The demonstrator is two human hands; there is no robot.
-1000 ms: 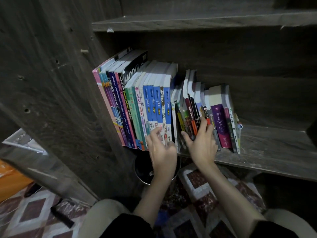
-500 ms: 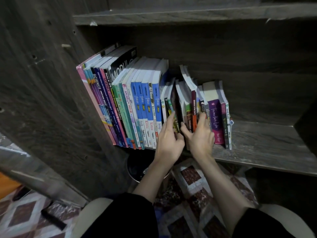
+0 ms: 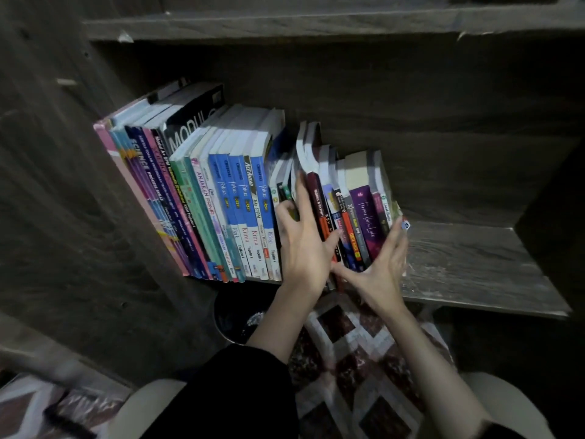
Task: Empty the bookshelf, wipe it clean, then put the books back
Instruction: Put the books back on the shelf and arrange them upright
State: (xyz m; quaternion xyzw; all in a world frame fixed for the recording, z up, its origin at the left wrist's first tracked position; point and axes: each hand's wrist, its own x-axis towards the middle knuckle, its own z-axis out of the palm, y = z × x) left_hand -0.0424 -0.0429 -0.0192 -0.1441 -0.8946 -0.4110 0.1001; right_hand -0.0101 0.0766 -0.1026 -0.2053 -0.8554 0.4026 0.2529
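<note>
Left hand (image 3: 300,251) and right hand (image 3: 380,267) flat-fingered, flanking small paperbacks (image 3: 364,223), tall textbooks (image 3: 221,201) crowding left, black bin (image 3: 234,316) under shelf (image 3: 474,264)

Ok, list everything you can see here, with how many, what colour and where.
Books: over twenty, mixed colours, upright, filling the shelf's left part.
Bookshelf: one, grey-brown wood, all around the books.
Bin: one, black, round, on the floor below the shelf.
Mat: one, dark red and white pattern, on the floor.
Left hand: one, fingers in a gap among the smaller books.
Right hand: one, flat against the row's right end.
</note>
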